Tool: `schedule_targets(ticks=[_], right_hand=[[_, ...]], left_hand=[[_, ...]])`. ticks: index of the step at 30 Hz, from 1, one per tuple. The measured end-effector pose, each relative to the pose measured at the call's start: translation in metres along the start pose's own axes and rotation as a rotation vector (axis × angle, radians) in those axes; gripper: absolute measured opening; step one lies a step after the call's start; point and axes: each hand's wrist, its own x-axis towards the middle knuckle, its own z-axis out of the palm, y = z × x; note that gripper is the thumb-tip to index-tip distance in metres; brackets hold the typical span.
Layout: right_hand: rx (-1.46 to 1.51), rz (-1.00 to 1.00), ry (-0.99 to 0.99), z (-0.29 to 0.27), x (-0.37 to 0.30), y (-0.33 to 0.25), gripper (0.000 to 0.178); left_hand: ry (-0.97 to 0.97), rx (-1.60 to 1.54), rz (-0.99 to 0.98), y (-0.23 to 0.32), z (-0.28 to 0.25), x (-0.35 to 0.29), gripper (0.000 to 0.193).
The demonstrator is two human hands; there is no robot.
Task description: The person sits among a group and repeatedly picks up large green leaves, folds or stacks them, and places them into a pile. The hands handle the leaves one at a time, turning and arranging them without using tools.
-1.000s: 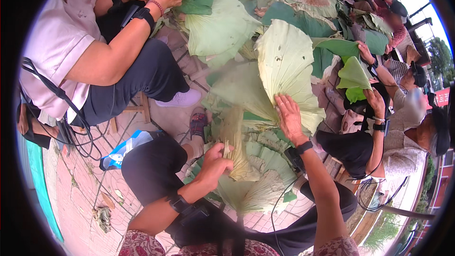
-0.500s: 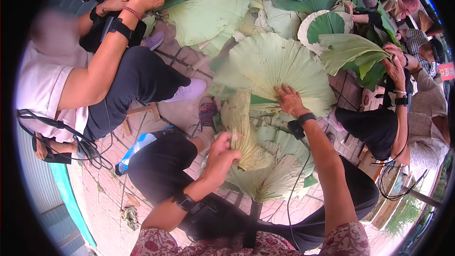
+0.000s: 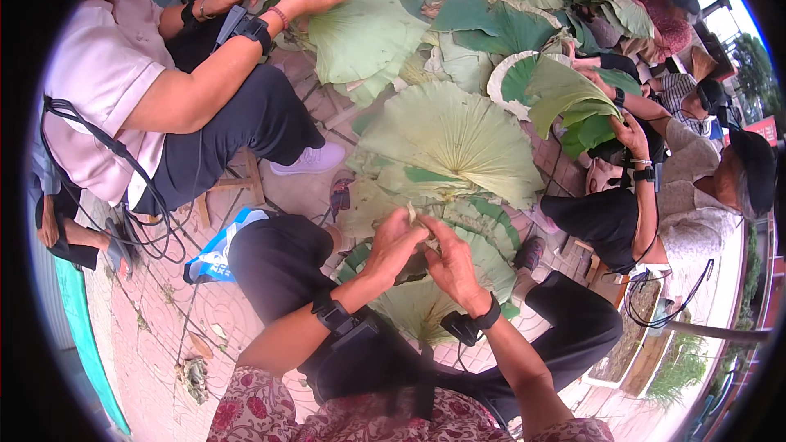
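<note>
Both my hands meet over my lap among large lotus leaves. My left hand [image 3: 395, 247] is closed on the edge of a yellowish lotus leaf [image 3: 370, 214], which spreads out beyond the fingers. Right beside it, my right hand [image 3: 453, 268] pinches at the same edge; its fingertips partly hide the grip. A stack of pale green lotus leaves [image 3: 417, 307] lies under my hands, between my knees. Just beyond rests a broad, round, pale lotus leaf [image 3: 458, 135] with ribs fanning from its centre.
A heap of green and pale leaves [image 3: 508, 29] extends away from me. On the left a person in a pink top [image 3: 123, 57] holds a leaf. At right another person's hand [image 3: 630, 135] holds a folded leaf [image 3: 565, 94]. A blue-and-white bag [image 3: 219, 250] lies by my left knee.
My right hand has left the broad pale leaf and come back beside my left hand. The yellowish leaf has lowered. The person at right has drawn a folded leaf nearer the heap.
</note>
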Motion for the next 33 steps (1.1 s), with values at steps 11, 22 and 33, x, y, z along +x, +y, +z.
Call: schedule_targets(ticks=[11,22,33], right_hand=[[0.789,0.466,-0.056,-0.059,0.015,0.176,0.032],[0.014,-0.190,0.546,-0.200,0.137,-0.034,0.025],[-0.670,-0.021,-0.064,-0.058,0.165,0.188,0.086]], left_hand=[[-0.027,0.100,0.257,-0.005,0.003,0.002,0.033],[-0.141,0.070,0.124,-0.002,-0.012,-0.012,0.022],[-0.146,0.059,-0.041,0.000,-0.008,-0.010,0.022]])
